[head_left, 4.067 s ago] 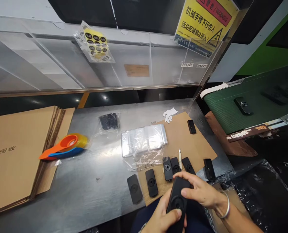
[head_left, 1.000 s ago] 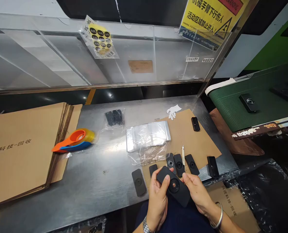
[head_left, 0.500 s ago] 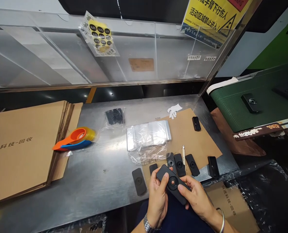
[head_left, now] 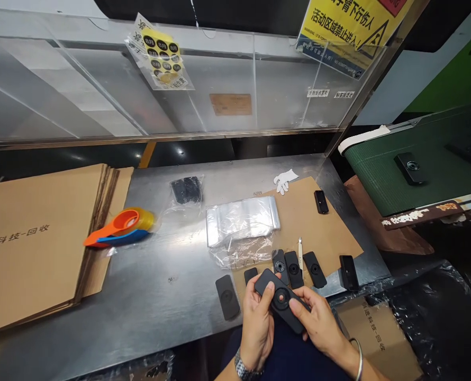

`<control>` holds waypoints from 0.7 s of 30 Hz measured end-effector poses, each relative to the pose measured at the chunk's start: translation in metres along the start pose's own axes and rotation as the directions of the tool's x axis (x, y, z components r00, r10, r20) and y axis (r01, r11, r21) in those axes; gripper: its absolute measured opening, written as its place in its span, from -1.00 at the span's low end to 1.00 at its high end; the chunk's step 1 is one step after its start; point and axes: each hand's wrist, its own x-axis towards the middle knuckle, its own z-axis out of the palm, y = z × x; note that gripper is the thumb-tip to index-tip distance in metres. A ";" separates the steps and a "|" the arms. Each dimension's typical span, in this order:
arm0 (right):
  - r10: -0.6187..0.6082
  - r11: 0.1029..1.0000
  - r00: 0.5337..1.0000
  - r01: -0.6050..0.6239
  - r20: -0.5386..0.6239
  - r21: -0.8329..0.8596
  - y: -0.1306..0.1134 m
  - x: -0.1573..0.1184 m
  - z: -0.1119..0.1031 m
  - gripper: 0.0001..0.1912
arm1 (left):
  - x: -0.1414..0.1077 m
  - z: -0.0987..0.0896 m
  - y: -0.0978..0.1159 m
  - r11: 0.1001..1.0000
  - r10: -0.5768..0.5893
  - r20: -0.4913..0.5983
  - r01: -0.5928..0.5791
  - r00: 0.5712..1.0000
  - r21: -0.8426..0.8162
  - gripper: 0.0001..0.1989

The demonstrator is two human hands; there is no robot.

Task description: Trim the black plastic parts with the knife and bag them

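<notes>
Between both hands I hold a flat black plastic part (head_left: 268, 280), a rounded rectangle with a round hole in its middle. It is tilted, its upper end to the left. My left hand (head_left: 257, 317) grips that end, thumb on the face. My right hand (head_left: 318, 320) grips the lower end, its thumb beside the hole; the fingers behind are partly hidden. Just beyond lie several similar black parts, among them one with a ringed centre (head_left: 293, 269) and one farther right (head_left: 315, 270). Tweezers (head_left: 300, 254) lie between these two. A wider flat black piece (head_left: 227, 297) lies left of my hands.
Clear plastic bags (head_left: 241, 219) lie on a cardboard sheet (head_left: 331, 238) and the metal table (head_left: 160, 307). An orange tape dispenser (head_left: 124, 222) sits by stacked cardboard (head_left: 33, 238) at left. A green conveyor belt (head_left: 374, 174) carrying black parts is at right.
The view has shifted very slightly. Both hands keep the same grip on the black part, with hardly any visible movement.
</notes>
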 end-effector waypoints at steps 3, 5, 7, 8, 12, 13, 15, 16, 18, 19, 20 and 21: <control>0.020 0.998 0.997 -0.016 -0.074 0.058 -0.002 0.004 -0.002 -0.54 | 0.000 0.002 0.002 0.999 -0.038 0.028 0.039 0.999 -0.009 -0.67; 0.003 0.990 0.997 0.008 -0.075 0.144 -0.007 0.004 -0.005 -0.52 | 0.000 0.003 0.005 0.999 -0.038 0.051 0.039 0.998 -0.017 -0.69; -0.011 0.976 0.999 0.020 -0.044 0.216 -0.013 0.003 -0.008 -0.53 | -0.001 0.003 0.006 1.000 -0.021 0.078 0.023 0.997 -0.019 -0.70; -0.011 0.970 1.000 0.016 -0.023 0.241 -0.015 0.003 -0.010 -0.55 | -0.001 0.003 0.006 1.000 -0.009 0.087 0.011 0.996 -0.017 -0.71; -0.009 0.963 0.999 -0.003 0.041 0.269 -0.017 0.001 -0.017 -0.62 | -0.002 0.003 0.005 1.000 0.014 0.096 -0.013 0.995 -0.012 -0.71; -0.010 0.964 0.998 -0.007 0.060 0.267 -0.017 0.001 -0.019 -0.64 | -0.003 0.003 0.005 1.000 0.014 0.095 -0.013 0.995 -0.015 -0.71; -0.011 0.963 0.995 -0.017 0.103 0.269 -0.015 0.002 -0.022 -0.67 | -0.003 0.004 0.006 1.000 0.008 0.096 -0.006 0.995 -0.023 -0.69; -0.012 0.962 0.992 -0.022 0.123 0.273 -0.014 0.002 -0.024 -0.68 | -0.004 0.005 0.006 1.000 0.001 0.096 0.002 0.995 -0.025 -0.65; -0.009 0.958 0.989 -0.034 0.151 0.283 -0.014 0.003 -0.027 -0.69 | -0.004 0.005 0.008 1.000 -0.015 0.088 0.016 0.996 -0.019 -0.55; -0.008 0.957 0.987 -0.038 0.161 0.286 -0.014 0.004 -0.028 -0.69 | -0.004 0.005 0.008 1.000 -0.020 0.076 0.021 0.997 -0.006 -0.51; -0.011 0.957 0.986 -0.039 0.168 0.287 -0.014 0.004 -0.029 -0.70 | -0.002 0.004 0.008 1.000 -0.024 0.061 0.024 0.998 0.015 -0.49; -0.019 0.959 0.984 -0.033 0.177 0.283 -0.014 0.003 -0.031 -0.70 | 0.000 0.003 0.008 0.999 -0.030 0.043 0.028 0.999 0.046 -0.50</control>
